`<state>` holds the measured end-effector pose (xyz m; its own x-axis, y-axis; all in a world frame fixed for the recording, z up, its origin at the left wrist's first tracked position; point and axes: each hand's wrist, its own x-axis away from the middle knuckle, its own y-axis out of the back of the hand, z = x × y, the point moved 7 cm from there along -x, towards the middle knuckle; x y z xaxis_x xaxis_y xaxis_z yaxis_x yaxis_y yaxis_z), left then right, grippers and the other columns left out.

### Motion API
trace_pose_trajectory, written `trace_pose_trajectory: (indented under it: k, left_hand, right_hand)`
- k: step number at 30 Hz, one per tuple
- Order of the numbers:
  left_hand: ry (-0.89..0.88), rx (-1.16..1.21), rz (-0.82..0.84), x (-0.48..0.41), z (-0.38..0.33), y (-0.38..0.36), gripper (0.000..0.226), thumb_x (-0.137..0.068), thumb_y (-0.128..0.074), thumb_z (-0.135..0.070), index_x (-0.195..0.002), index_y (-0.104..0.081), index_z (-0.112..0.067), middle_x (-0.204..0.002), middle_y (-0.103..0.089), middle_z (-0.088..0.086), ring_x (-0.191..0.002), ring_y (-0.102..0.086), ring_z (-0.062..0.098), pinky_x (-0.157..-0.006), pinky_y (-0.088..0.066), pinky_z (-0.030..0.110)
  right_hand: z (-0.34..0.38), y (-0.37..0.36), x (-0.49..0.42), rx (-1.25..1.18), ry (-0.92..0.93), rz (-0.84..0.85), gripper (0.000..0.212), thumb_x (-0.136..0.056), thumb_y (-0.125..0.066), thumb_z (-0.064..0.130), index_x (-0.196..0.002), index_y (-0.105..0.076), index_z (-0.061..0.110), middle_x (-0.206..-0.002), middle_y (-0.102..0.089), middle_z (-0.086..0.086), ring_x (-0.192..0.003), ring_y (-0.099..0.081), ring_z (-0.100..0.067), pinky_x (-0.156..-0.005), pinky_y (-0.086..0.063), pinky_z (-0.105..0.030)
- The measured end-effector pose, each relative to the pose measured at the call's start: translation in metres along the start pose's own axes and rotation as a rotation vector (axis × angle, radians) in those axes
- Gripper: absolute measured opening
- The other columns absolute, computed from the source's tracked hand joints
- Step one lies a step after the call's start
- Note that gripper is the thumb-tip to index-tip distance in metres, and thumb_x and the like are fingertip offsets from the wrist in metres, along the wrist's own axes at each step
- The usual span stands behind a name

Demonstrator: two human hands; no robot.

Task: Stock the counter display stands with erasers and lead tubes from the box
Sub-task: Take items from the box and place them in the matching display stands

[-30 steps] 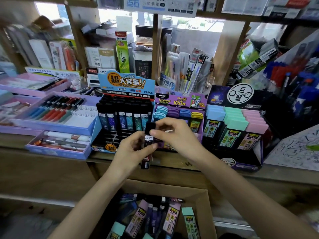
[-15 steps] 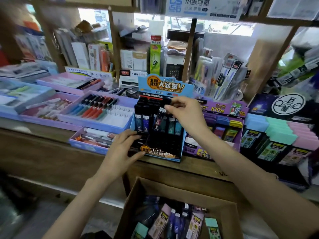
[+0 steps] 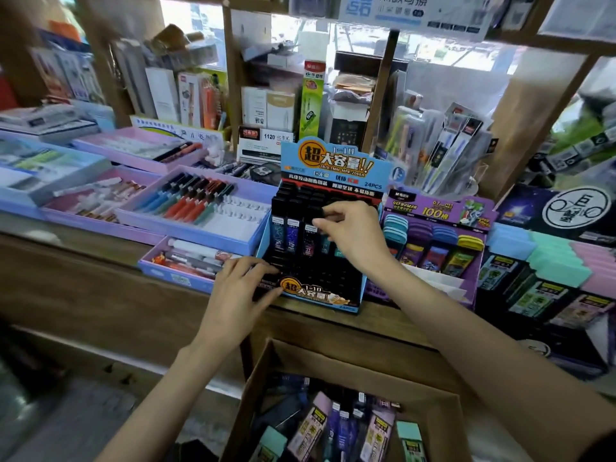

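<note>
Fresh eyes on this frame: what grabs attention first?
The blue lead-tube stand at counter centre, where the right hand pinches a black lead tube in its rows while the left hand rests on its front edge. Next, the pastel erasers in the stand at right, and the open cardboard box of stock below the counter.

Lead tube [image 3: 310,240]: gone from between both my hands into the blue stand [image 3: 333,165], my right hand [image 3: 353,238] pinching its cap. Left hand [image 3: 240,288]: released it, now resting on the stand's front corner.
</note>
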<state>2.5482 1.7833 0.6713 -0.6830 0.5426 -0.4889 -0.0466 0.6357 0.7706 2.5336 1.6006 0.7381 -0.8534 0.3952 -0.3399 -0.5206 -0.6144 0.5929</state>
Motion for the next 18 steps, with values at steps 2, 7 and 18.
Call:
trace_pose_trajectory:
  k: [2, 7, 18]
  left_hand:
    - [0.011, 0.006, 0.009, 0.0, 0.001, 0.0, 0.027, -0.078, -0.075, -0.017, -0.102, -0.069, -0.006, -0.103, -0.063, 0.01, -0.1, -0.054, 0.032, -0.088, -0.045, 0.044]
    - [0.025, 0.03, 0.004, 0.002, -0.003, 0.005, 0.028, -0.081, -0.072, -0.013, -0.108, -0.066, -0.006, -0.108, -0.062, 0.01, -0.105, -0.053, 0.031, -0.09, -0.042, 0.039]
    - [-0.068, 0.318, 0.163, 0.052, -0.04, -0.003, 0.02, -0.083, -0.067, -0.006, -0.102, -0.065, -0.012, -0.095, -0.057, -0.013, -0.088, -0.054, -0.01, -0.077, -0.037, 0.003]
  right_hand:
    - [-0.001, -0.002, 0.002, 0.012, -0.014, -0.044, 0.029, -0.084, -0.069, 0.017, -0.109, -0.068, 0.001, -0.095, -0.07, -0.012, -0.085, -0.066, -0.019, -0.086, -0.054, -0.034]
    - [0.0, -0.004, 0.004, 0.196, -0.048, -0.02, 0.036, -0.089, -0.062, 0.031, -0.074, -0.068, -0.001, -0.067, -0.067, -0.016, -0.064, -0.067, -0.027, -0.071, -0.056, -0.041]
    - [0.002, 0.038, 0.107, 0.224, 0.134, 0.165, 0.018, -0.092, -0.057, 0.034, -0.089, -0.064, 0.017, -0.078, -0.065, 0.005, -0.069, -0.058, -0.008, -0.066, -0.048, -0.029]
